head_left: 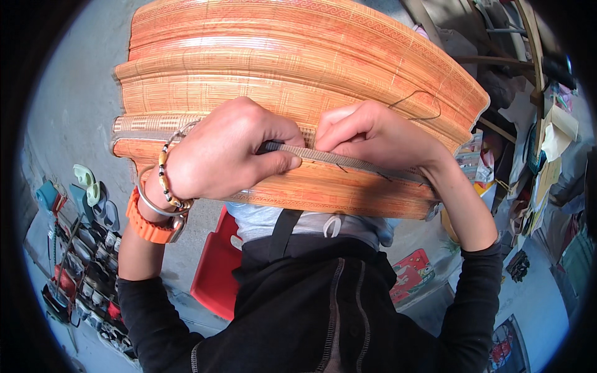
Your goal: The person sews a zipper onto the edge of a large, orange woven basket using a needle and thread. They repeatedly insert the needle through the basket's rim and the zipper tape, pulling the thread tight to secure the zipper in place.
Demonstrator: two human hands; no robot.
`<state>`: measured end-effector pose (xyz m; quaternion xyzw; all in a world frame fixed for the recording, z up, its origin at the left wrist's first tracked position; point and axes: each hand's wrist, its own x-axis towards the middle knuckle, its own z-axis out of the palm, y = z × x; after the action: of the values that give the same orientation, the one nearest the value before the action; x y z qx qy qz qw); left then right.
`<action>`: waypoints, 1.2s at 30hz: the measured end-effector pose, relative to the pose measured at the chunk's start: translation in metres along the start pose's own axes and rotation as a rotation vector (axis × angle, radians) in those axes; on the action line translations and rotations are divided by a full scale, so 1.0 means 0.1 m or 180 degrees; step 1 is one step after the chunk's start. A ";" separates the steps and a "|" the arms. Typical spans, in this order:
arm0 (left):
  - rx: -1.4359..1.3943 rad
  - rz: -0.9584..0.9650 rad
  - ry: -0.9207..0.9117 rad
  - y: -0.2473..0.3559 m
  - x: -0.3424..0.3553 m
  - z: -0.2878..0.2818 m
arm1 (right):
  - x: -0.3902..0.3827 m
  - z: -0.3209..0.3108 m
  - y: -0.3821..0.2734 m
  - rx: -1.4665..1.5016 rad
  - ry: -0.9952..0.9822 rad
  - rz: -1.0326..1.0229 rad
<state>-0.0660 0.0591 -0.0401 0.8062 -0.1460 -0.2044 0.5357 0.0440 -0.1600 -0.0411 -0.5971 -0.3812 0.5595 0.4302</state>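
Observation:
An orange bamboo-patterned mat with several folds spans the upper middle of the view, a grey woven binding strip along its near fold. My left hand, with bracelets and an orange wrist band, grips that edge, thumb pressed on the strip. Just right of it my right hand is bent closed at the strip, index finger and thumb close together; whatever it pinches is hidden. A loop of dark thread lies on the mat beyond my right hand, and short dark thread bits show along the strip.
A red plastic chair is under me. Shoes and slippers crowd the left floor. Wooden pieces, papers and assorted clutter pile along the right. A red printed board lies behind my right side.

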 end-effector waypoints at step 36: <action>-0.0254 -0.0877 -0.0628 -0.09 0.06 -0.25 | 0.02 0.70 -0.20 -0.2898 0.1700 -0.0935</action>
<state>-0.0484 0.0805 -0.0411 0.7726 -0.0777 -0.3597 0.5173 -0.0251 -0.1455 -0.0236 -0.7848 -0.5417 0.1009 0.2838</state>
